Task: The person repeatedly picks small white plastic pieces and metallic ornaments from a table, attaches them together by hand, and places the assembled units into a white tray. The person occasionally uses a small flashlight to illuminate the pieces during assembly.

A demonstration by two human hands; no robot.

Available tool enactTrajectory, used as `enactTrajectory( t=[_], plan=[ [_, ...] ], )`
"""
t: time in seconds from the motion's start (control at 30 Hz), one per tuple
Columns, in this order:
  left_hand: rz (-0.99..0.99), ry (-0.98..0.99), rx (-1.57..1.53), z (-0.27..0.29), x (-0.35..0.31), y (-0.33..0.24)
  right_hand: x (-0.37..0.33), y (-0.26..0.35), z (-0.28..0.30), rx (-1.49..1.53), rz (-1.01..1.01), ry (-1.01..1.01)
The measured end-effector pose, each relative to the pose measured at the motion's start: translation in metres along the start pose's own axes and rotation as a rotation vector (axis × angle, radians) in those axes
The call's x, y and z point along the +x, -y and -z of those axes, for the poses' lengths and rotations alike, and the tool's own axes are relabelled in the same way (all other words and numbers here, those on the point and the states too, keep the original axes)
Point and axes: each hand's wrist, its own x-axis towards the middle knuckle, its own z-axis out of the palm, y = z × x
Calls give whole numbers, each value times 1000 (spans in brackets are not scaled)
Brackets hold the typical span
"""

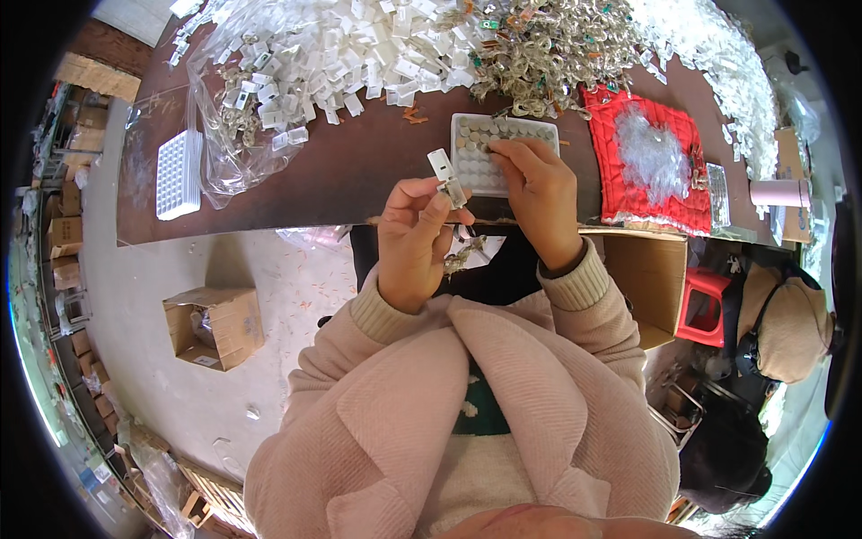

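In my left hand point(415, 235) a small white plastic case point(441, 165) with a clear part is pinched between thumb and fingers, just off the table's near edge. A pale, tangled strand point(461, 258) hangs below that hand. My right hand point(541, 190) reaches over a white tray point(477, 186) of round pockets, thumb and forefinger pressed together at its middle. Small silvery discs, like button cells point(467, 135), fill the tray's far rows. Whatever the right fingertips may pinch is too small to make out.
White plastic cases point(377, 54) are heaped at the back, beside a pile of tangled strands point(548, 63). A red cloth point(620, 193) holds clear plastic bits. Stacked white trays point(179, 175) stand at left. Cardboard boxes point(235, 328) and a red stool point(703, 305) are below the table.
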Motion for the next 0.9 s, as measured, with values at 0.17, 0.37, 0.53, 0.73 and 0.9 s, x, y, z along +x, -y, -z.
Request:
enactTrajectory(
  t=[0.17, 0.37, 0.53, 0.73, 0.9],
  plan=[
    [-19, 53, -56, 4, 4, 0, 3, 1, 1, -90, -40, 38],
    [29, -4, -9, 1, 4, 0, 7, 13, 3, -131, -40, 39],
    [-6, 31, -6, -3, 1, 0, -8, 38, 17, 220, 165, 19],
    [-15, -24, 59, -10, -2, -2, -14, 47, 21, 288, 109, 61],
    [29, 95, -74, -8, -2, -7, -13, 46, 23, 508, -66, 6]
  ],
)
